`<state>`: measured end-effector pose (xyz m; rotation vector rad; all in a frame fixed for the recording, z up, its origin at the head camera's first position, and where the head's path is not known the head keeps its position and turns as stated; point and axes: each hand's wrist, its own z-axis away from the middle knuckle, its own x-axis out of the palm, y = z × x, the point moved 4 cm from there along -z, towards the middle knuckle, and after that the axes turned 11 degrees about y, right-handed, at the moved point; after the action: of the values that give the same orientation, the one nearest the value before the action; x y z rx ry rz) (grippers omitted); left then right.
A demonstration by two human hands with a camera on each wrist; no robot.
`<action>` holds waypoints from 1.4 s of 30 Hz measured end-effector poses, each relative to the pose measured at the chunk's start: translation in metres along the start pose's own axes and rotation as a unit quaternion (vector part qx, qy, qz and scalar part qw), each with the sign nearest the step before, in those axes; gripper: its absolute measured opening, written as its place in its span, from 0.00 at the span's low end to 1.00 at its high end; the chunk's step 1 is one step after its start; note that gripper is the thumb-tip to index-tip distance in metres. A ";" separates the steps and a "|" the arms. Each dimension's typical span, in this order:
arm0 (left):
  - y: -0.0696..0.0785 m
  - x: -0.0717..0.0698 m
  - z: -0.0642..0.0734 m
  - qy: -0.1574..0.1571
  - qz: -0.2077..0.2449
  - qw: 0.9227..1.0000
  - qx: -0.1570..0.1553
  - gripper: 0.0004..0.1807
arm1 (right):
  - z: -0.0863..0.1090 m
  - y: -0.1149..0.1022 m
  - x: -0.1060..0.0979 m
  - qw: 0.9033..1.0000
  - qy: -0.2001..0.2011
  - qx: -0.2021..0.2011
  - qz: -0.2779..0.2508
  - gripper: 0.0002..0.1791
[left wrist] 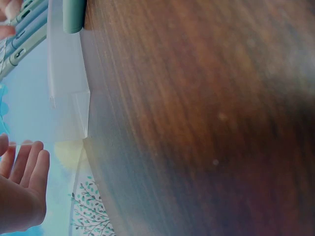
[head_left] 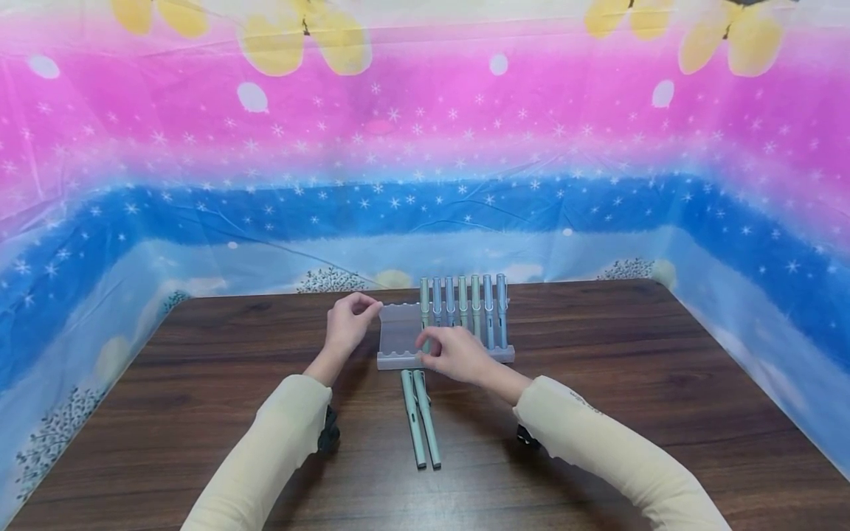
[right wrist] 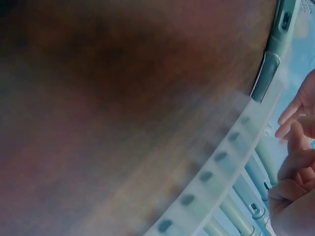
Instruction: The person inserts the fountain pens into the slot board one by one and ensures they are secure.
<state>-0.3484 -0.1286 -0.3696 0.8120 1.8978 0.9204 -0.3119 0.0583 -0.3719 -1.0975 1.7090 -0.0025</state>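
A clear plastic pen rack [head_left: 400,360] stands on the table with several capped pens in its right part, pale green and blue-grey. My left hand [head_left: 347,324] pinches the rack's upper left corner between thumb and fingertips. In the left wrist view, that hand [left wrist: 24,189] is beside the rack's clear edge. My right hand [head_left: 458,355] is at the front lip, its fingers curled before the lower end of the leftmost green pen [head_left: 425,295]; I cannot tell whether they grip it. Its curled fingers [right wrist: 298,164] also show in the right wrist view.
Two green pens [head_left: 413,420] lie side by side on the brown wooden table [head_left: 598,442], just in front of the rack, clips toward it. A printed cloth [head_left: 425,206] in pink and blue hangs around the table's back and sides.
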 end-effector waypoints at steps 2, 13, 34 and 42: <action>0.001 0.000 0.000 0.000 0.002 1.000 -0.001 0.10 | 0.003 0.000 0.002 1.000 -0.023 0.011 -0.009 0.09; 0.001 -0.001 0.000 0.002 0.001 1.000 0.000 0.09 | 0.014 0.005 0.015 0.992 -0.118 0.025 0.020 0.12; 0.000 0.000 0.000 0.000 0.006 1.000 0.000 0.09 | 0.018 0.008 0.015 0.979 -0.182 0.097 -0.003 0.11; -0.001 0.000 0.000 0.003 0.003 1.000 -0.004 0.09 | 0.021 0.008 0.015 0.965 -0.223 0.131 -0.050 0.14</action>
<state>-0.3488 -0.1290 -0.3700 0.8123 1.8952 0.9351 -0.3014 0.0629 -0.3966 -0.9028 1.2100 -0.0409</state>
